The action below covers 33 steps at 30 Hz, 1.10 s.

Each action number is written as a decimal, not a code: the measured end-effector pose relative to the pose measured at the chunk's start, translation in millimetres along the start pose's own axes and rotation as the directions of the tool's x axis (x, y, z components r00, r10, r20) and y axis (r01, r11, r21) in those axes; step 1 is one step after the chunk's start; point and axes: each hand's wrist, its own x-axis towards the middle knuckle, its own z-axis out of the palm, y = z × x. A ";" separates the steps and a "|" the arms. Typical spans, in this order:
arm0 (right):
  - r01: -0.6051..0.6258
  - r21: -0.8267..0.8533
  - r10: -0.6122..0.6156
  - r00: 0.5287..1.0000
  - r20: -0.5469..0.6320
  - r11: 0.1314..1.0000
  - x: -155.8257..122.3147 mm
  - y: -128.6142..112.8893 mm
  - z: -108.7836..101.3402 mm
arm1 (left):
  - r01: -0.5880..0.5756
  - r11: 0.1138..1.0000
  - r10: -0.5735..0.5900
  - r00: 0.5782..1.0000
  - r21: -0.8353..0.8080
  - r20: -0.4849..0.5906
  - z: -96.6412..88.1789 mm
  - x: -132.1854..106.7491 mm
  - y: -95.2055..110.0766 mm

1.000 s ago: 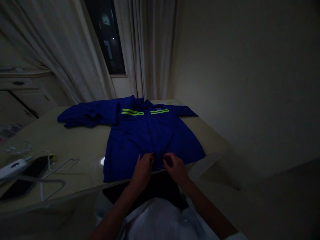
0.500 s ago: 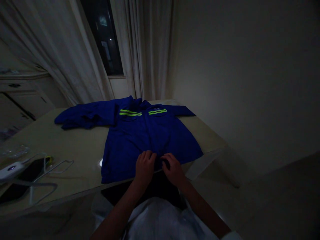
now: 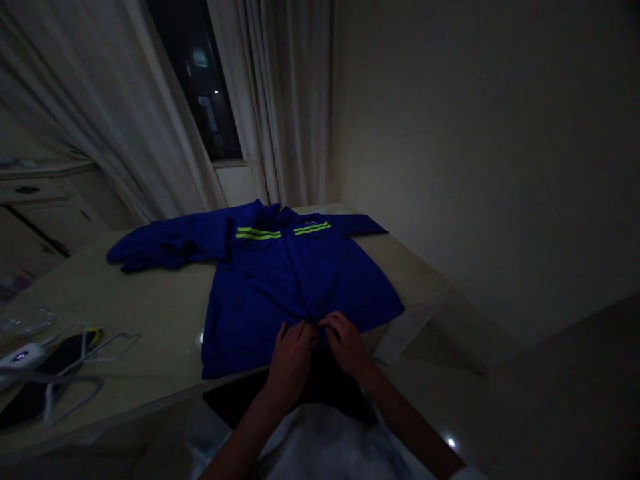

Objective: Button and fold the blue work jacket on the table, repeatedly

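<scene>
A blue work jacket (image 3: 260,287) with yellow-green stripes across the chest lies spread face up on the table, collar at the far side. Its left-hand sleeve is bunched out to the side; the other stretches toward the wall. At the middle of the bottom hem, my left hand (image 3: 294,350) has its fingers closed on the jacket's edge. Close beside it, my right hand (image 3: 345,341) pinches the same front edge, fingertips almost meeting those of the left. What lies right between the fingertips is dark and hard to make out.
On the pale table (image 3: 155,320) at the left lie a white clothes hanger (image 3: 75,403), a dark flat object (image 3: 65,353), a white device (image 3: 23,357) with a cable, and clear plastic (image 3: 30,321). Curtains (image 3: 290,100) and a wall stand behind. The table's front edge is close to my body.
My right hand's fingers have closed in toward the left hand at the hem. The whole view has shifted slightly; the jacket lies as before.
</scene>
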 end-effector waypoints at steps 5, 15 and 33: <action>-0.020 0.022 0.020 1.000 0.009 1.000 -0.1 1.4 0.3 | 0.021 0.998 -0.022 0.999 -0.055 -0.034 2.4 0.4 -3.5; -0.027 -0.045 0.028 0.999 0.022 0.999 -2.5 -2.9 2.3 | 0.022 0.998 -0.028 0.995 -0.060 -0.099 -0.5 -0.7 -0.5; -0.034 -0.033 0.034 0.999 0.015 0.999 -4.9 -1.1 4.3 | 0.003 0.994 -0.019 0.987 -0.106 -0.158 2.7 -9.1 0.7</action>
